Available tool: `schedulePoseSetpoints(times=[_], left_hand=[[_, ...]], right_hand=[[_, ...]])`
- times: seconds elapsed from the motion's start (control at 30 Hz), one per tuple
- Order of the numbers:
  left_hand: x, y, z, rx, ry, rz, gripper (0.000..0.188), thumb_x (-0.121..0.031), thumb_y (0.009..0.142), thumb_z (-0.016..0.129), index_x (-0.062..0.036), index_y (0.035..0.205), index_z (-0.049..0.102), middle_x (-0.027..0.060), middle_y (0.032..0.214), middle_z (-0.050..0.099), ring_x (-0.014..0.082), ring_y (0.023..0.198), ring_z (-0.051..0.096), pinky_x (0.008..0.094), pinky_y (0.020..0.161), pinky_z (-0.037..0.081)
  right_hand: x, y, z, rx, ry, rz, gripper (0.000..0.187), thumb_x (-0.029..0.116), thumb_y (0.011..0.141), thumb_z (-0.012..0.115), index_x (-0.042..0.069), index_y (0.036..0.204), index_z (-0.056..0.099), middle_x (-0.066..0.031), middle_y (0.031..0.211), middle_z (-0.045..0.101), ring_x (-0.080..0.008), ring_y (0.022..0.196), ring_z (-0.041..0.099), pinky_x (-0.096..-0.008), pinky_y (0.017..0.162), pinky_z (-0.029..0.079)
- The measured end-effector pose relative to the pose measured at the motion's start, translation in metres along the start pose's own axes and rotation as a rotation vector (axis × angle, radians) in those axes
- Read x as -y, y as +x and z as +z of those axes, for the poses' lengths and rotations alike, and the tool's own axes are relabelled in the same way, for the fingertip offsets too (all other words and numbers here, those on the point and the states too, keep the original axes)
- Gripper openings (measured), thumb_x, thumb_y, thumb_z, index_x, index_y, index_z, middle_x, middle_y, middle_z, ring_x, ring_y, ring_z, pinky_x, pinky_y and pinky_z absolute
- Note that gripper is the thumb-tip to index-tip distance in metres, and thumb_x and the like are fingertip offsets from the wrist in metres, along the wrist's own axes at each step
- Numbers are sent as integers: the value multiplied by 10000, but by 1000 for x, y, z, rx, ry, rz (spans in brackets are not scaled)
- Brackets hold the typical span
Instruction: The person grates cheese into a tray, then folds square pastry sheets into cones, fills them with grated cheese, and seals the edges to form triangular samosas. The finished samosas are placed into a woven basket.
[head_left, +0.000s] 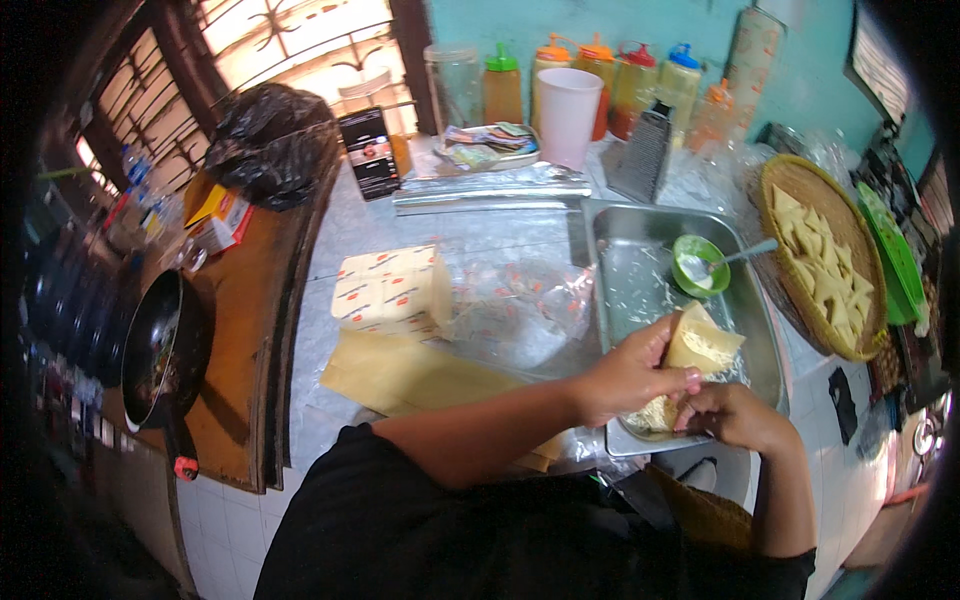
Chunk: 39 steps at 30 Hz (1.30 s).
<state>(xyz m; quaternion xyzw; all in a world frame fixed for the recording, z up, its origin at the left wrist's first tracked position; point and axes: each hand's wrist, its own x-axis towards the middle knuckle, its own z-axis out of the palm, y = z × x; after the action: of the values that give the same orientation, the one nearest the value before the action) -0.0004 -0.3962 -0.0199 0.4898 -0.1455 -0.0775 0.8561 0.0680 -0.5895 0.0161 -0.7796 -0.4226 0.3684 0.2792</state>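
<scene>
My left hand (640,372) grips a pastry wrapper (700,340) folded into a cone, its open side showing pale shreds inside. It is held over the near part of a metal tray (770,350). Just below, my right hand (738,415) reaches into a small heap of grated cheese (655,415) at the tray's near edge, its fingers curled and pressed together at the shreds. Farther back in the tray stands a green bowl (690,252) of white paste, with a spoon (745,252) leaning in it. Loose shreds are scattered across the tray bottom.
Left of the tray lie flat wrappers (400,372), a printed wrapper pack (385,290) and clear plastic (520,300). A box grater (643,155), white cup (568,115) and sauce bottles (635,90) stand behind. Right, a woven basket (775,215) holds folded triangles; far left sits a pan (165,350).
</scene>
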Motion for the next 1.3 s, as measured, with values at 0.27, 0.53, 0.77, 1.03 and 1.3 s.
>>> schedulePoseSetpoints(times=[0.27,0.53,0.77,1.03,1.3], left_hand=[[-4,1,4,-26,236,-22,568,94,828,521,-20,1325,271,94,1210,486,159,1156,470,304,997,364],[-7,-1,9,-74,312,-116,532,46,793,605,-15,1268,372,76,1193,520,153,1118,493,310,981,367],[-10,-1,17,-149,313,-147,511,18,770,643,-44,1223,416,51,1062,565,127,910,551,264,739,450],[-7,0,9,-130,306,-154,493,55,793,612,-47,1221,390,34,1001,534,99,813,520,237,643,441],[-5,-2,11,-176,314,-143,423,6,780,641,-44,1158,456,73,916,602,139,775,567,262,612,453]], right_hand=[[-12,1,-17,-42,-164,124,177,-32,656,510,25,788,613,-63,721,590,-166,710,553,-290,684,429],[7,-10,-42,-573,307,-141,151,-49,651,516,23,764,588,4,727,541,-94,690,495,-231,628,393],[55,-1,-13,-765,-147,-289,124,44,756,550,40,880,546,-131,780,582,-275,747,586,-342,662,447],[41,-2,-17,-877,-29,-359,179,158,781,542,72,938,549,-197,800,613,-404,776,589,-444,662,456],[34,5,-15,-694,259,-475,184,57,802,502,45,977,560,-118,822,608,-237,794,601,-333,711,460]])
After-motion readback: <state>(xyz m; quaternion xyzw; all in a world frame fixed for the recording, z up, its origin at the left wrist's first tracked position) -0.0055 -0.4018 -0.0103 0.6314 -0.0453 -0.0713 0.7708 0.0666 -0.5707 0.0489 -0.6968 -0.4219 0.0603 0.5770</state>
